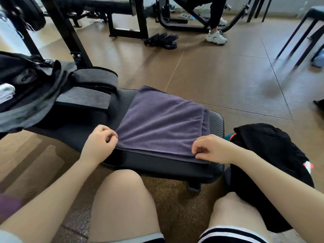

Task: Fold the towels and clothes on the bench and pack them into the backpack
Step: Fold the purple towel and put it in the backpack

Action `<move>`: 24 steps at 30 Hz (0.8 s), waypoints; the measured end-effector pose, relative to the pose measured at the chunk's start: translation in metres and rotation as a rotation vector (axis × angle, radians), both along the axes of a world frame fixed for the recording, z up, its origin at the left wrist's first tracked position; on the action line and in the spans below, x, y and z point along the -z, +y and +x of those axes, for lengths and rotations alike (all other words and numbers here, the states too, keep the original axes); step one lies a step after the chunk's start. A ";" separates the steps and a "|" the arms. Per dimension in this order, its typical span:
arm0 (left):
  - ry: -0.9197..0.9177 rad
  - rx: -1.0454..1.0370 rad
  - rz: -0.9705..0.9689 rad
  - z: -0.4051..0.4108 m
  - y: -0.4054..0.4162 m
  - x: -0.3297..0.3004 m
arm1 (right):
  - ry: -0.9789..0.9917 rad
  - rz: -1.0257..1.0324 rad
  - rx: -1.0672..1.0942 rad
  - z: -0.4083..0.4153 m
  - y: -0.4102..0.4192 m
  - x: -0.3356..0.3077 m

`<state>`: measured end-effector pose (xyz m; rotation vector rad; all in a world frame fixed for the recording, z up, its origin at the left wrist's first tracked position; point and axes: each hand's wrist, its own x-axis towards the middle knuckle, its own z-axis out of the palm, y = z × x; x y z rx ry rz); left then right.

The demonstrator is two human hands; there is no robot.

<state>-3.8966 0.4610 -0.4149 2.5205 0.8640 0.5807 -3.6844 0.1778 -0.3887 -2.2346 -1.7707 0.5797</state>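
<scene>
The soft purple terry towel (161,120), already doubled, lies flat at the near end of the black ribbed padded bench (216,120). The left hand (100,143) and right hand (213,149) each pinch a near corner. The next fold would go best with both corners lifted together, edges kept aligned and cloth taut.

Both forearms bare, reaching forward from bottom corners. Left hand (100,144) knuckles up, fingers curled, thumb and fingertips pinched together. Right hand (213,149) likewise curled, thumb meeting fingertips. Hands level, well apart. Bare knees below.
</scene>
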 end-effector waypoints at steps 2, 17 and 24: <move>0.016 -0.140 -0.126 0.009 0.000 -0.006 | 0.028 0.044 0.013 0.002 -0.001 0.000; 0.508 0.021 -0.043 0.037 -0.027 -0.050 | 0.212 -0.060 0.570 0.021 -0.004 -0.006; 0.559 0.311 0.133 0.105 -0.036 -0.004 | 0.046 0.048 0.951 0.043 0.028 0.014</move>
